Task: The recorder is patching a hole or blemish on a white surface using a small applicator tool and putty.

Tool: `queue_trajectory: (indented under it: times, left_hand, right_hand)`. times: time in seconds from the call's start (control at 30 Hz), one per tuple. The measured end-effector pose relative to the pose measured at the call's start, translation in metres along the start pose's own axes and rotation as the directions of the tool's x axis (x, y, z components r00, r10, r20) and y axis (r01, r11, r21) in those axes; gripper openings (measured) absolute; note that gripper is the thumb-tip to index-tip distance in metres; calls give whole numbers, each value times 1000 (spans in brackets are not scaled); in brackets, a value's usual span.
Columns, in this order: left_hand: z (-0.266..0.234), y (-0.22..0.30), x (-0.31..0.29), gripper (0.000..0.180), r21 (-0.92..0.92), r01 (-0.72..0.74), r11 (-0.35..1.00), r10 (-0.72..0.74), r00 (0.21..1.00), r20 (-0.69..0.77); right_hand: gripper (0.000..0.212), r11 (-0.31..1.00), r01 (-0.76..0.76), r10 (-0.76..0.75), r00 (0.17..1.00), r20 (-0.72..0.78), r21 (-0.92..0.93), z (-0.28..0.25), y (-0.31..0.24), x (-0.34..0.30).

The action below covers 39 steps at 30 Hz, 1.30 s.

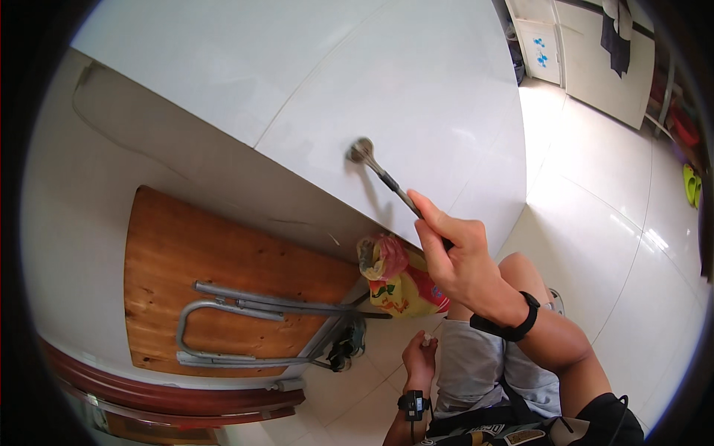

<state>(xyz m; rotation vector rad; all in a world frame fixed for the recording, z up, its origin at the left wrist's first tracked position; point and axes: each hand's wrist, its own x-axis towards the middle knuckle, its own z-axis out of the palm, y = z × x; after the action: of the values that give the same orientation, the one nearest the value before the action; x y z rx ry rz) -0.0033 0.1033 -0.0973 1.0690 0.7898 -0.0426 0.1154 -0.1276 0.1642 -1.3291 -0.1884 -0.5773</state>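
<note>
- Largest, we see a glossy white tiled surface (201, 52); we cannot tell whether it is a tabletop or a wall. Its broad, bare face probably gives the work its room.
- Around and below it spreads the pale, shiny tiled floor (587, 163).
- To the left we find a brown wooden folding table with grey tubular metal legs (201, 249); its legs lie folded against the board, presumably to save room.
- Just beside the white surface's edge sits a yellow-and-red plastic bag (401, 297), its mouth bunched, perhaps kept there within reach.
- The slim dark-handled tool with a round metal head (389, 181) slants over the white surface, head foremost; we cannot tell whether the head touches.
- Our right hand (455, 249) has its grip closed on the tool's handle, well back from the head, likely for reach.
- Our left hand (420, 362), low beside the knee, seems to have its grip curled round something.
- Smallest, that is an off-white lump (427, 340), pinched at the fingertips, apparently to keep it handy.
</note>
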Motion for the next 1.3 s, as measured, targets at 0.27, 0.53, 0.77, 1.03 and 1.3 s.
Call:
queue_trajectory:
  times: [0.27, 0.53, 0.77, 1.03, 1.3]
  left_hand:
    - [10, 9, -6, 29, -64, 128, 990, -126, 991, 37]
    - [3, 11, -7, 28, 5, -1, 1000, 2, 1000, -19]
    - [66, 101, -51, 25, 316, -610, 727, 600, 788, 140]
    - [210, 245, -141, 19, 131, -943, -305, 748, -152, 647]
    - [330, 317, -175, 18, 110, -648, -754, 507, -466, 725]
  right_hand:
    - [40, 949, 228, -244, 968, -50, -218, 1, -28, 39]
    - [35, 993, 8, -21, 994, -112, -117, -6, -19, 23]
    - [35, 978, 29, -54, 992, -117, -208, -20, -16, 41]
    - [33, 921, -276, 232, 955, -183, -273, -39, 71, -73]
    - [33, 966, -241, 224, 962, -157, -93, -37, 63, -95]
